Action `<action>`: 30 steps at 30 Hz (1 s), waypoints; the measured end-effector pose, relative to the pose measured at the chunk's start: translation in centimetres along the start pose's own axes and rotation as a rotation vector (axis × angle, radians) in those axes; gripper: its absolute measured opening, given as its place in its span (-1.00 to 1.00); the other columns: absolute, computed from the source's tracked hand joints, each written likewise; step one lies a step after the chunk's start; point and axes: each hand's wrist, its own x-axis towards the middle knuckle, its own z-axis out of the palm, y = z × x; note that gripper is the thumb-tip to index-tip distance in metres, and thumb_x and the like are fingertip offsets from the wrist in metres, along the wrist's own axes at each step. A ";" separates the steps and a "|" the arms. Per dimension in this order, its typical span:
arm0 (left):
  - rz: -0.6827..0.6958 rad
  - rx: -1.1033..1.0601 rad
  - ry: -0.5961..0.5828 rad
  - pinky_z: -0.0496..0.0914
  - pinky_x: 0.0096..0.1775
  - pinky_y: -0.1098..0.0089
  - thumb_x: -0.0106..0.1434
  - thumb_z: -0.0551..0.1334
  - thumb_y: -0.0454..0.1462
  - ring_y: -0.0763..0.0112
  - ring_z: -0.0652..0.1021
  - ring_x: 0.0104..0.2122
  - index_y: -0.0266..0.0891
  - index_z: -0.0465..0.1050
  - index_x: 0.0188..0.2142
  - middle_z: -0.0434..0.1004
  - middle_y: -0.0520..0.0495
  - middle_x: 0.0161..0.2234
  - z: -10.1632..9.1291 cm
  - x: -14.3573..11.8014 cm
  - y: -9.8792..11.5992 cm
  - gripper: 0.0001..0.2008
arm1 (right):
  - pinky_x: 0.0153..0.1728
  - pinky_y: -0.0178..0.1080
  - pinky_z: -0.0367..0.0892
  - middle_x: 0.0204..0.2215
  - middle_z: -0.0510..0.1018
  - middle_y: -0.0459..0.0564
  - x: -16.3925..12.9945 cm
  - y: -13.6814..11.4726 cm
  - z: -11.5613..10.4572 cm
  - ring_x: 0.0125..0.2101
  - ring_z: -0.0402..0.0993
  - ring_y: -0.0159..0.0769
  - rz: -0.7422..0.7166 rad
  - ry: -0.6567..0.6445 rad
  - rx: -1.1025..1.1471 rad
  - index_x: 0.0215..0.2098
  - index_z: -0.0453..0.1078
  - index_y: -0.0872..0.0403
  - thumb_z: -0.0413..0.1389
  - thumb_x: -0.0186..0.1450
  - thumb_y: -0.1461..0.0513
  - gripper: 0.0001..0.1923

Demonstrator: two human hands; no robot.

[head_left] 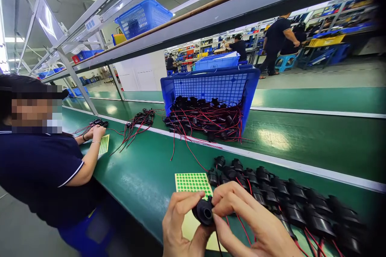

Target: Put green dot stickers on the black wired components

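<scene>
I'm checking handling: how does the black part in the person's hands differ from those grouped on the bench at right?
The held part sits between the left hand and right hand; the bench parts lie in rough rows. The held part shows its round opening; the bench parts mostly show their sides. All are black.

Black part [205,211] in my fingers: round, stubby, plastic-looking. End with open central hole turned toward me, tilted slightly. Small nub stands up at top, near right fingertips. My left hand [175,225] holds left side, thumb below; my right hand [256,219] pinches right edge. Dark wire [218,241] hangs underneath. Part sits above pale sheet [193,182] of green dots in rows, lying flat.
</scene>
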 end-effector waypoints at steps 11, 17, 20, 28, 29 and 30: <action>0.055 -0.110 -0.089 0.52 -0.05 0.43 0.38 0.30 -0.23 0.34 0.61 -0.11 -0.07 0.41 0.17 0.57 -0.10 -0.08 -0.4 0.8 -0.7 -0.62 | -0.22 -0.30 0.41 -0.33 0.30 -0.16 0.5 1.4 1.1 -0.27 0.35 -0.32 0.449 -0.167 0.493 -0.20 0.25 -0.05 -0.01 0.35 0.29 -0.90; -0.425 -0.423 -0.269 0.40 0.16 0.21 0.46 0.15 -0.08 0.16 0.52 0.09 -0.15 0.33 0.25 0.50 -0.22 0.11 -1.5 1.1 -0.6 -0.57 | -0.05 -0.29 0.43 -0.05 0.38 -0.07 1.4 2.4 0.5 -0.07 0.44 -0.34 0.104 -0.253 0.193 0.18 0.27 -0.17 0.13 0.37 0.31 -0.55; -0.547 -0.531 -0.331 0.29 0.26 0.07 0.45 0.15 -0.06 0.08 0.47 0.17 -0.18 0.28 0.31 0.46 -0.27 0.17 -1.8 1.1 0.0 -0.49 | -0.15 -0.36 0.48 -0.13 0.41 -0.10 1.7 2.8 -0.2 -0.18 0.49 -0.39 -0.035 -0.250 0.099 0.17 0.34 -0.21 0.20 0.36 0.32 -0.53; -0.585 -0.662 -0.307 0.33 0.18 0.01 0.34 0.18 0.02 -0.02 0.48 0.09 -0.25 0.42 0.16 0.53 -0.24 0.00 -1.4 1.8 1.4 -0.47 | -0.24 -0.36 0.55 -0.18 0.56 -0.03 1.7 3.0 -0.5 -0.25 0.60 -0.34 -0.263 -0.181 -0.093 0.19 0.36 -0.10 0.23 0.40 0.18 -0.60; -0.590 -0.630 -0.286 0.35 0.16 0.03 0.35 0.16 0.00 0.00 0.50 0.06 -0.24 0.43 0.14 0.53 -0.23 -0.02 -1.3 1.8 1.4 -0.51 | -0.25 -0.36 0.56 -0.19 0.58 -0.03 1.7 3.0 -0.3 -0.27 0.61 -0.34 -0.281 -0.159 -0.121 0.18 0.37 -0.09 0.23 0.40 0.16 -0.61; -0.599 -0.598 -0.273 0.36 0.15 0.06 0.36 0.15 -0.03 0.03 0.50 0.04 -0.23 0.43 0.13 0.54 -0.21 -0.05 -1.3 1.7 1.4 -0.54 | -0.27 -0.36 0.56 -0.21 0.59 -0.03 1.6 3.1 -0.2 -0.28 0.62 -0.34 -0.298 -0.141 -0.141 0.18 0.38 -0.09 0.22 0.40 0.15 -0.61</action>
